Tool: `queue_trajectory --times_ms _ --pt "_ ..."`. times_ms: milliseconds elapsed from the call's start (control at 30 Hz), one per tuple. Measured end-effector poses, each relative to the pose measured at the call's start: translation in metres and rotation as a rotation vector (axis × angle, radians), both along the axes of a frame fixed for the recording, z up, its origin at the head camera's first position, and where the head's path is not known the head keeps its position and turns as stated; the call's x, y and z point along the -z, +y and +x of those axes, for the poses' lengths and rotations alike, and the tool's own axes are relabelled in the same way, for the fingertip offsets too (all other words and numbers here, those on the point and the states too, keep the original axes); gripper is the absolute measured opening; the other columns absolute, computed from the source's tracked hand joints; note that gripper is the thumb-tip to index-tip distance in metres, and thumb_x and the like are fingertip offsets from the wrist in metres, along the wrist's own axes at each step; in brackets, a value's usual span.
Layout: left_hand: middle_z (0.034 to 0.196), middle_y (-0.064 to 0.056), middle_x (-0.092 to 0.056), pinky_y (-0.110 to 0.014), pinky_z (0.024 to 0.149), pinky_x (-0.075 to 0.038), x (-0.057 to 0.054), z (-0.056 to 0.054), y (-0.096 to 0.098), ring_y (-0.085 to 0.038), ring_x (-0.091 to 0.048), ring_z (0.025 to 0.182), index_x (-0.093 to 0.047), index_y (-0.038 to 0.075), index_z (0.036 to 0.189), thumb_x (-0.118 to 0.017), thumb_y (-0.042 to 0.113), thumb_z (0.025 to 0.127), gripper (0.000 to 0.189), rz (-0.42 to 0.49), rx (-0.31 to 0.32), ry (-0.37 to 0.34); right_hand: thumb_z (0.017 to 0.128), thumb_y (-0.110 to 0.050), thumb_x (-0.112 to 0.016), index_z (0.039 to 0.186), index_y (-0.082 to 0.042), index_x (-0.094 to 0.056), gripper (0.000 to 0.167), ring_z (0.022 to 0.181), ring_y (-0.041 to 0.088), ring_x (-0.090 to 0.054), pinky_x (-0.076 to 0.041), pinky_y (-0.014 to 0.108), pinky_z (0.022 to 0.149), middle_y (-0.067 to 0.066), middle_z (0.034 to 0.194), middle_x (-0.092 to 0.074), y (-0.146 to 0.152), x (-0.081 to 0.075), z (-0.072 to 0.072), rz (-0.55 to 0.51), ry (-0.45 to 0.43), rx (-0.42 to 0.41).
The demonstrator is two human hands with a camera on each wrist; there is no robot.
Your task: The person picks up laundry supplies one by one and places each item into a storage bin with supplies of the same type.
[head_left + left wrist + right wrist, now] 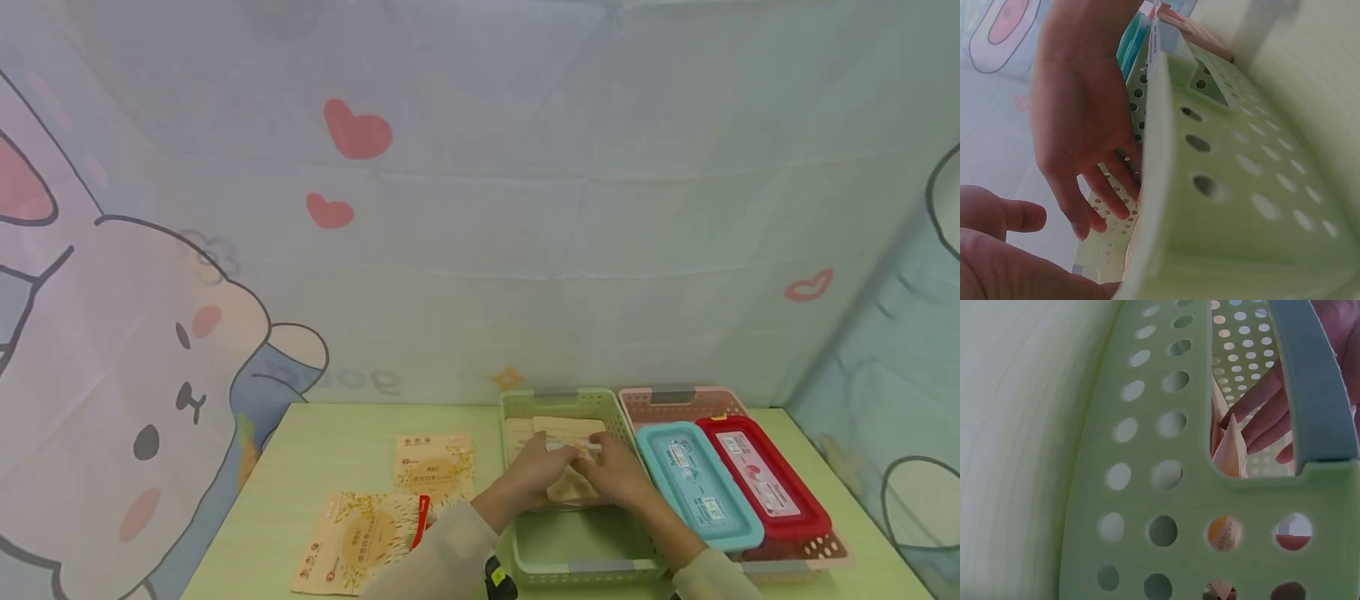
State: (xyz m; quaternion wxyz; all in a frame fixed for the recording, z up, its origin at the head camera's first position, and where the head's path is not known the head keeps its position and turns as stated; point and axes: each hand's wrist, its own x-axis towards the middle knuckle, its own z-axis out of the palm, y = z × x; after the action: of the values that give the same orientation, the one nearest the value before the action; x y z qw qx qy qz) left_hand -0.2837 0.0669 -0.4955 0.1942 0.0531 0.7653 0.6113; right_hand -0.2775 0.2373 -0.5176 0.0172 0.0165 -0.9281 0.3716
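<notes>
Both hands reach into the green perforated basket (585,568). They rest on tan paper packets (558,427) lying in its back half. My left hand (538,468) is on the left side of the packets, its thumb close to the right thumb. On the other side, my right hand (617,473) lies over the same packets. Its fingers hang nearly straight in the left wrist view. Through the basket's handle slot, the right wrist view shows fingers (1266,403) loosely extended beside a raised packet edge (1233,450).
Left of the basket, a tan printed packet with a red corner (360,542) lies before another tan packet (433,467). A pink basket (678,406) stands on the right, holding a turquoise flat box (697,483) and a red one (765,479). Behind the table hangs a printed cloth (480,208).
</notes>
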Motion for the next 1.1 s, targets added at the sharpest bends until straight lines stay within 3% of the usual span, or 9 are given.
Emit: queue_trajectory --times_ms 300,600,1100 --pt "0.171 -0.029 -0.019 -0.071 0.118 -0.027 -0.002 0.0 -0.001 -0.053 -0.021 0.154 -0.023 -0.005 0.165 -0.067 0.037 0.102 0.088 0.013 -0.014 -0.005 0.107 -0.038 -0.065 0.145 0.015 -0.047 0.067 0.128 0.056 -0.055 -0.049 0.066 0.102 0.04 0.144 -0.052 0.001 -0.002 0.003 -0.056 -0.053 0.001" --pt "0.17 -0.031 -0.02 -0.071 0.115 -0.033 -0.003 0.001 0.0 -0.054 -0.025 0.153 -0.022 -0.006 0.165 -0.067 0.036 0.103 0.087 0.028 -0.013 -0.007 0.105 -0.036 -0.067 0.149 0.011 -0.046 0.068 0.136 0.056 -0.05 -0.044 0.067 0.107 0.037 0.15 -0.049 -0.004 -0.008 0.009 -0.086 -0.065 0.004" --pt "0.168 -0.029 -0.026 -0.07 0.116 -0.033 -0.007 0.002 -0.001 -0.053 -0.028 0.152 -0.026 -0.004 0.164 -0.068 0.038 0.102 0.086 -0.003 -0.017 0.023 0.105 -0.034 -0.067 0.15 0.01 -0.045 0.066 0.133 0.056 -0.053 -0.047 0.066 0.105 0.039 0.15 -0.047 -0.008 -0.016 0.012 -0.116 -0.068 -0.016"
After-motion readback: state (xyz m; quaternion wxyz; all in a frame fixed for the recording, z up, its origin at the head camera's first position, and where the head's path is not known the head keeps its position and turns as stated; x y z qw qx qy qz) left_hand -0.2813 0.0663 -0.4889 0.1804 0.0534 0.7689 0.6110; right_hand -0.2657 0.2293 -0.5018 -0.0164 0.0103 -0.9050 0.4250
